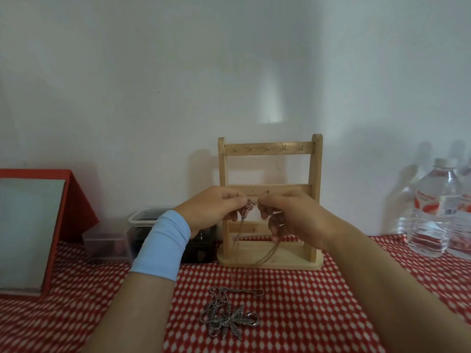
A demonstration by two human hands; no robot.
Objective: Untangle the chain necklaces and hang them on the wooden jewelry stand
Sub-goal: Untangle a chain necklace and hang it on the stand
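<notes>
Chain of thin pinkish links (251,206) hung pinched between left grip (212,210) and right grip (293,218) before the pale wooden jewelry stand (316,169); a silver leaf-pendant necklace (228,319) lay on the red-checked tabletop (318,301).

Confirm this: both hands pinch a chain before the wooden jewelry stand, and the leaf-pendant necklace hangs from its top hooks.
No. The head view shows the leaf-pendant necklace lying on the tablecloth, top hooks bare. Left hand and right hand do pinch a chain before the stand.
</notes>
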